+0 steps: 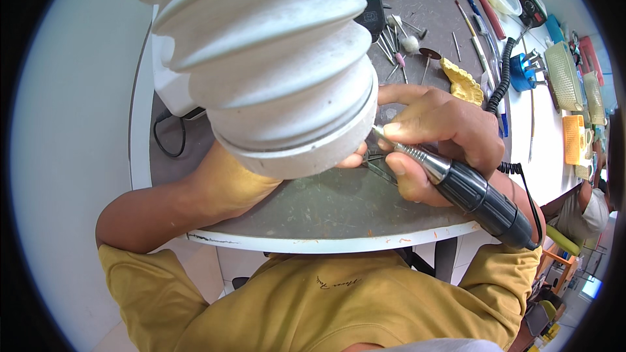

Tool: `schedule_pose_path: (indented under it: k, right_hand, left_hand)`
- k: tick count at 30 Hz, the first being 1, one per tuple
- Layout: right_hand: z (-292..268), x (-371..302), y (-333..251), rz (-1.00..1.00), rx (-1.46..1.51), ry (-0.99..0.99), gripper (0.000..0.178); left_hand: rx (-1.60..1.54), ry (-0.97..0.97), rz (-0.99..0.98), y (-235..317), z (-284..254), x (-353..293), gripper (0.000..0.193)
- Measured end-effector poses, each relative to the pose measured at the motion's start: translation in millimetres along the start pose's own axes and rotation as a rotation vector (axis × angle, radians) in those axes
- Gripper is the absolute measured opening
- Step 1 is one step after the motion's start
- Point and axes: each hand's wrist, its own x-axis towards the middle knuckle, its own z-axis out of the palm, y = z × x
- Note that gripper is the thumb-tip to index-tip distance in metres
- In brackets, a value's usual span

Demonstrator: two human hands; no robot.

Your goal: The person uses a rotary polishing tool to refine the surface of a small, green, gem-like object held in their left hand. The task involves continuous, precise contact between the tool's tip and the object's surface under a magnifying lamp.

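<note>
A: Saw what at the centre of the work, and where?

B: Found a rotary handpiece (pixel 479 197) above the near right part of the grey tabletop (pixel 313 205), slanting from a thick rear end at near right to a slim tip at far left.

A: Looked how?

B: Showed a black, ridged, rounded body, then a bright silver collar, then a ringed metal nose narrowing toward the tip. Trailed a thin black cord from the rear end.

A: Was held by which hand?

B: Was pinched at the metal nose by the right hand (pixel 450 127), between thumb and curled fingers.

A: And at the left?

B: Saw only parts of the left hand (pixel 251 173), mostly covered by a wide white ribbed hose (pixel 280 58). Caught fingertips past the hose's right rim, near the handpiece's tip. Could not tell whether spread or pinching something.

A: Noticed what farther out?

B: Spotted a yellow cast (pixel 462 81) just beyond the right hand, and loose bits on the far side, including a dark red disc (pixel 430 53) and a pink-tipped bit (pixel 400 58). Followed a black coiled cable (pixel 502 75) farther right, then a blue holder (pixel 523 72) and an orange basket (pixel 574 140). Glimpsed another person (pixel 587 212) well apart at the right.
</note>
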Motion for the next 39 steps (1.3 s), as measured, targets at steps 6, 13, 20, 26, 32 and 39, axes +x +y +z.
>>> schedule_pose_path:
  k: [6,13,20,26,32,39]
  right_hand:
    - [1.5,0.3,-0.7,0.005,-0.028,0.034,0.023]
    - [-1.4,-1.9,-2.1,0.023,0.01,-0.028,0.022]
    - [-1.9,-3.5,-3.8,-0.034,0.045,-0.002,0.023]
    - [-4.9,-6.5,-7.2,0.013,0.055,-0.027,0.026]
    - [0.0,-3.1,-11.2,0.015,0.023,-0.014,0.025]
    - [1.4,-0.5,-7.5,-0.021,-0.027,-0.005,0.022]
  left_hand:
    - [-0.015,-0.003,0.02,-5.2,-3.9,1.7,0.037]
    - [0.021,-0.004,0.027,-12.2,-11.8,0.4,0.036]
    - [0.304,0.087,0.011,-19.5,-21.7,-6.6,0.036]
    - [0.251,0.146,0.014,-31.2,-23.9,-6.5,0.033]
    - [0.279,0.153,0.012,-28.6,-22.8,-7.6,0.032]
    - [0.317,0.145,0.028,-18.1,-17.7,-6.4,0.031]
